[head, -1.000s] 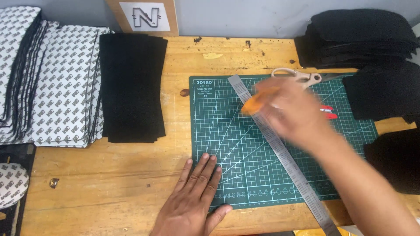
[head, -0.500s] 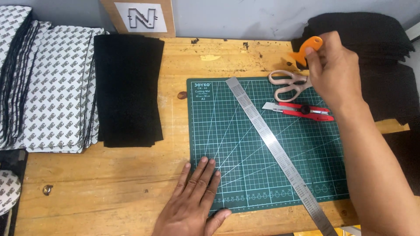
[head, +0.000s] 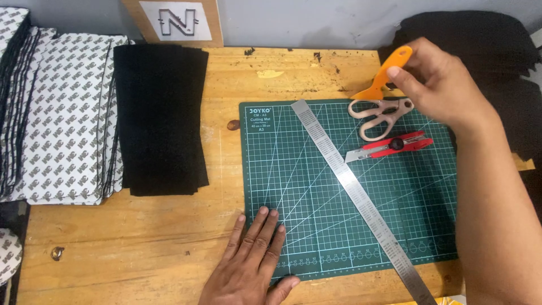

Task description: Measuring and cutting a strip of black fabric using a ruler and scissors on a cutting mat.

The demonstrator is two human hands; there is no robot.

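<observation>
Right hand (head: pixel 446 87): fingers clamped on orange plastic-handled tool (head: pixel 384 76), held above beige-handled scissors (head: pixel 377 116).
Left hand (head: pixel 251 260): fingers together, pressed flat on near-left corner of green gridded cutting mat (head: pixel 316 226).
Mat contents: long steel ruler (head: pixel 361 197) laid diagonally; red utility knife (head: pixel 392 146).
Sign: white rectangular card on brown cardboard (head: pixel 176 21), at rear wall.
</observation>
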